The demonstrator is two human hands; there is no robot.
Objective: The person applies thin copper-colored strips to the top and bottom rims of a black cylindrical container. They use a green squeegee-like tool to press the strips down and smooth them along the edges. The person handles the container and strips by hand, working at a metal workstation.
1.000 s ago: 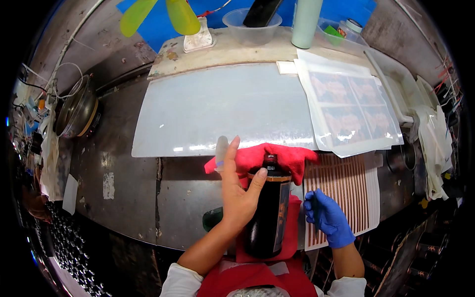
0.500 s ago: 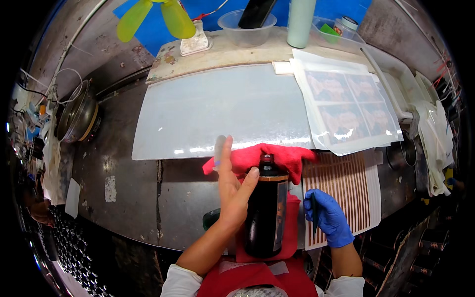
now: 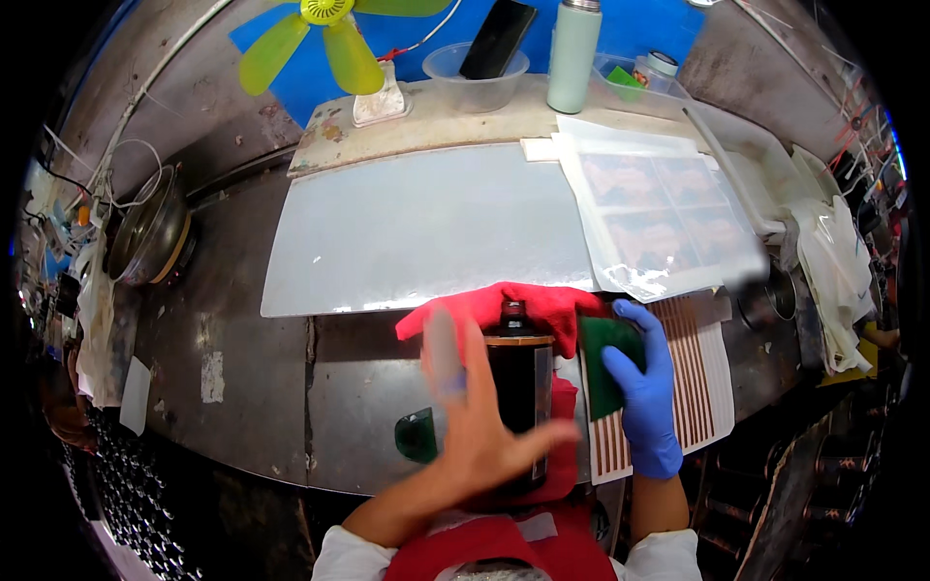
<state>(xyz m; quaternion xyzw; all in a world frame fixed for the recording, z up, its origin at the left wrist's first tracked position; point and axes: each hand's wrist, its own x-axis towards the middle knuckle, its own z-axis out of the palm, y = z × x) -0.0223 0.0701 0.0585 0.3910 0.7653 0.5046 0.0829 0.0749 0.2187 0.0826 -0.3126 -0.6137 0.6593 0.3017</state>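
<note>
A dark bottle (image 3: 515, 387) with a short neck and a coppery band at its shoulder stands upright in front of me. My left hand (image 3: 475, 416), bare apart from a pale cover on one finger, is spread out and blurred across the bottle's left side, holding nothing. In its blue glove, my right hand (image 3: 644, 397) grips a flat, dark green, rectangular scraper (image 3: 603, 373) by its right edge, face toward me. Beneath the scraper lies a white sheet with brown stripes (image 3: 693, 358). A red cloth (image 3: 455, 315) is bunched behind the bottle.
A pale grey board (image 3: 417, 232) covers the middle of the metal table. Plastic-covered printed sheets (image 3: 639, 228) overlap its right end. Another dark green piece (image 3: 417, 435) lies left of the bottle. Behind are a yellow-green fan (image 3: 326, 12), a plastic bowl (image 3: 475, 89) and a mint flask (image 3: 574, 58).
My right hand has turned the green scraper from edge-on to face-on and raised it slightly. My left thumb has swung out to the right across the bottle, uncovering the green piece on the table.
</note>
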